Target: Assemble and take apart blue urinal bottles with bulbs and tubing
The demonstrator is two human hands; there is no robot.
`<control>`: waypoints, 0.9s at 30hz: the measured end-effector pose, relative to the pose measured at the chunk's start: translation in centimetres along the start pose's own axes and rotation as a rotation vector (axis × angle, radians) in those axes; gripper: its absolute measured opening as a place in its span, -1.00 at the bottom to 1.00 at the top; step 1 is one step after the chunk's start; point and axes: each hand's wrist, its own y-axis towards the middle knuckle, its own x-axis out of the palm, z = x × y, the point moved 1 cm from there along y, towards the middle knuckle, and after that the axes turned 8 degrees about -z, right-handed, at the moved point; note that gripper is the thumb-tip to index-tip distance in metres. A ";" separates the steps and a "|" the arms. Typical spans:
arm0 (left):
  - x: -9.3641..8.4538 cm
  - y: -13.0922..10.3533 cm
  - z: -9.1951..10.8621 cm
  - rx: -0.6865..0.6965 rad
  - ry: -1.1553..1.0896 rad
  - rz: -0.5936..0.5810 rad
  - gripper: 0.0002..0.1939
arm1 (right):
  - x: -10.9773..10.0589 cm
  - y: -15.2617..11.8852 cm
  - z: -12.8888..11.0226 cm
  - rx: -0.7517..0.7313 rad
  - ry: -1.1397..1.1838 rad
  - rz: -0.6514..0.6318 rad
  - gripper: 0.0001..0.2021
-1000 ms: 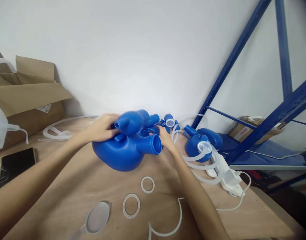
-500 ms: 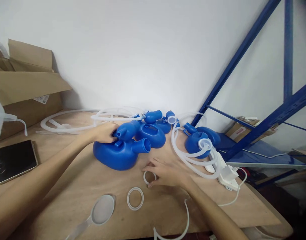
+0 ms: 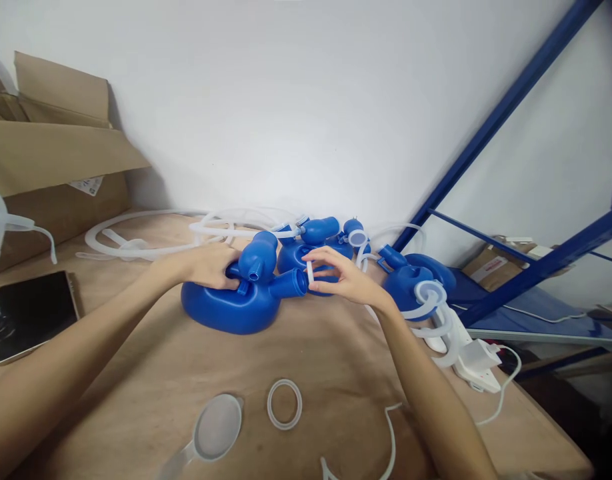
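Observation:
My left hand (image 3: 212, 267) is closed around the handle of a blue plastic urinal bottle (image 3: 231, 310), which lies on its side with its neck pointing right. A blue curved spout piece (image 3: 259, 255) rests on top of it, beside my fingers. Between the fingertips of my right hand (image 3: 342, 275) is a white sealing ring (image 3: 310, 273), held edge-on right in front of the bottle's open mouth; whether they touch I cannot tell. A second white ring (image 3: 285, 405) lies flat on the table near a round translucent cap with a strap (image 3: 217, 427).
More blue bottles (image 3: 409, 283) with coiled clear tubing (image 3: 449, 340) stand behind and to the right. A phone (image 3: 35, 315) and a cardboard box (image 3: 61, 200) are on the left. At the right are a white power strip (image 3: 473, 367) and blue shelving (image 3: 486, 133).
My right hand has lifted the white ring off the table up to the bottle's mouth. The spout piece on the bottle has turned, and the view has shifted slightly.

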 end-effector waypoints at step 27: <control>2.9 0.1 1.7 0.143 -0.125 -0.032 -0.86 | 5.1 2.8 -0.8 0.052 0.019 0.278 -0.54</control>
